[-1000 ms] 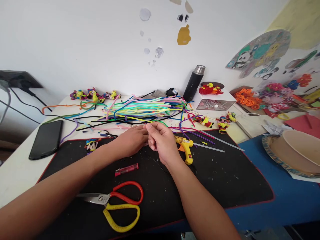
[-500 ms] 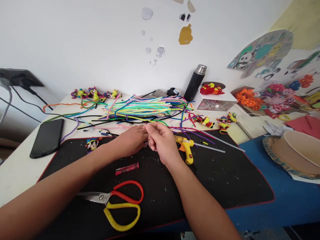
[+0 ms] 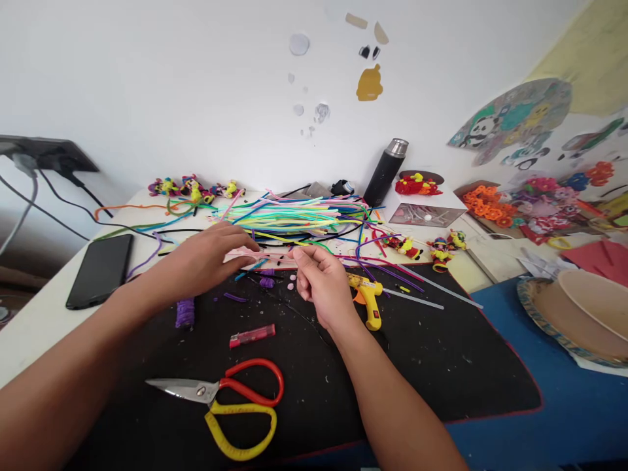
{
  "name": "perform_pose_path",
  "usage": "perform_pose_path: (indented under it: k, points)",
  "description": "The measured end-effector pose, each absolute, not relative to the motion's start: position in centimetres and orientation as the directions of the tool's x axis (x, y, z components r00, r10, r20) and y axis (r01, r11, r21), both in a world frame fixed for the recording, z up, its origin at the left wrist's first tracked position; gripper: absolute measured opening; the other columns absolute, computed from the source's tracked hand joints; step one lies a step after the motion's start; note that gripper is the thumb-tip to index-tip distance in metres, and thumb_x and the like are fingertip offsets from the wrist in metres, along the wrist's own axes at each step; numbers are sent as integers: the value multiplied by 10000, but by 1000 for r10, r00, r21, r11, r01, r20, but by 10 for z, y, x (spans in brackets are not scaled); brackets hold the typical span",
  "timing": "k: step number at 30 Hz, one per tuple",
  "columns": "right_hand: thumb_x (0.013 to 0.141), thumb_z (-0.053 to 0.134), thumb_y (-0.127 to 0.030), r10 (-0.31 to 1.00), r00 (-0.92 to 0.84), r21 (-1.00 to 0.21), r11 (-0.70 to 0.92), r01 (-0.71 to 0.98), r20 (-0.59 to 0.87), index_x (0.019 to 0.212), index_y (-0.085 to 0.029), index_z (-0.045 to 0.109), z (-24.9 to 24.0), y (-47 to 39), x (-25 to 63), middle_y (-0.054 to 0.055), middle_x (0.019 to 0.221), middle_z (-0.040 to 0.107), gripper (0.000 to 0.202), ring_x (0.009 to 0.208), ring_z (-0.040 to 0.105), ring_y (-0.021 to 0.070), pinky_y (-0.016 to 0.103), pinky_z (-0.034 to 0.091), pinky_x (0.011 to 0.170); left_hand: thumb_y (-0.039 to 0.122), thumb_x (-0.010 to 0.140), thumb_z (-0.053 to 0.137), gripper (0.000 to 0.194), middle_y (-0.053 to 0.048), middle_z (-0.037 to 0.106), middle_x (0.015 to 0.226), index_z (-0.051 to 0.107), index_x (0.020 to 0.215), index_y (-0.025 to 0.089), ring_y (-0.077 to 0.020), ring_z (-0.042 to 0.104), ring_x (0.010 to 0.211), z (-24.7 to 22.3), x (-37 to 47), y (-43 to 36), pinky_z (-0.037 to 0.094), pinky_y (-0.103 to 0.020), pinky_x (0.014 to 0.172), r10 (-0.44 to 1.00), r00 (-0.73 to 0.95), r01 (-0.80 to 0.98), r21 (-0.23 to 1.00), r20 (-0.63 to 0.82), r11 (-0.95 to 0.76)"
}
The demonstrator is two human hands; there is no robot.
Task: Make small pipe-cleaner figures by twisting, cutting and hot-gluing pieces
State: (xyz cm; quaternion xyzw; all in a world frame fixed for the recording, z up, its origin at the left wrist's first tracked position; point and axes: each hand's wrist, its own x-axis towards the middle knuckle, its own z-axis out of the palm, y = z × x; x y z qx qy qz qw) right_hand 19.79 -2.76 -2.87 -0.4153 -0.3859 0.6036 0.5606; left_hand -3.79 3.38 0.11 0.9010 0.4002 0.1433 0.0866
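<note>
A thin pink pipe cleaner (image 3: 269,256) stretches between my two hands above the far edge of the black mat (image 3: 426,366). My right hand (image 3: 321,281) pinches its right end between thumb and curled fingers. Around its left part, the thumb and fingers of my left hand (image 3: 209,258) are closed; the fingertips partly hide it. Purple coiled pieces (image 3: 185,314) lie under and beside my left hand, near small pink dots (image 3: 291,282). Just right of my right hand rests a yellow glue gun (image 3: 370,304) with a clear glue stick.
Open scissors (image 3: 210,392) with red and yellow handles lie in front, below a red lighter (image 3: 252,335). Behind the hands is a heap of coloured pipe cleaners (image 3: 289,214). A phone (image 3: 101,271) lies left; a black flask (image 3: 385,173) and small figures (image 3: 441,252) stand right.
My hands have come apart. The left moved leftward, and the pink strand now shows between them. Purple pieces on the mat have come into sight, and the view has shifted slightly.
</note>
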Motion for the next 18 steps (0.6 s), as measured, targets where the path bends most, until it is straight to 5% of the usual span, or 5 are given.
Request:
perform_pose_path:
  k: [18]
  points:
    - [835,807,-557,998,43,-957,-37,-289,-52,913,-182,709,-39,-25,193,-105,482,460,395,375,376,75,206,251,380,278,1028,508,260,-87,784,1060,763,1023,227,-277,715,1018,-11,-32,30,543,-384,895,744,666,700,294,61,-651]
